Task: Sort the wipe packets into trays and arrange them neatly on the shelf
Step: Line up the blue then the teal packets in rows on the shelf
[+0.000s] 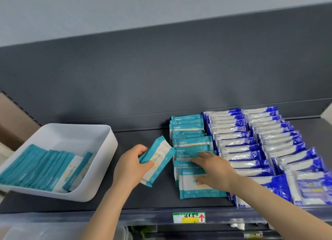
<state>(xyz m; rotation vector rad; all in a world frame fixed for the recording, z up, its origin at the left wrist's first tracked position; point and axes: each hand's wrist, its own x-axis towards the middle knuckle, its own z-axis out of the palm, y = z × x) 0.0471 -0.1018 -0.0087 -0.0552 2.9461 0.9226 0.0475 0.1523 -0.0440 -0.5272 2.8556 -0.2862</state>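
1. Two hands work over a dark shelf (143,194) backed by a grey panel.
2. Left hand (132,165): at mid-shelf, between the tray and the teal row. Its fingers (142,149) curl over the far edge of a held teal packet (158,160) and the thumb presses on its near face. The packet lies on a diagonal, its far end pointing toward the teal row. Whether a second packet lies beneath it cannot be told.
3. Right hand (215,169): reaches from the near right and rests on the teal row (190,140). Its fingers (199,158) are nearly straight and close together, tips pointing left. The thumb touches the face of the nearest packet in that row.
4. Teal row: a single file of overlapping teal-and-white packets on the shelf, running from the back panel to the near edge.
5. White tray (100,167): at the left of the shelf, turned at an angle to the front edge. The tray packets (45,167), also teal, stand on edge in a leaning file along its left and near part. The far right part of the tray floor is bare.
6. Blue-and-white packets (233,140): two overlapping files just right of the teal row, the inner file touching it.
7. Shelf label (188,217): on the front rail below the teal row, with a red arrow pointing up.
8. Brown box (14,121): at the far left, behind the tray.
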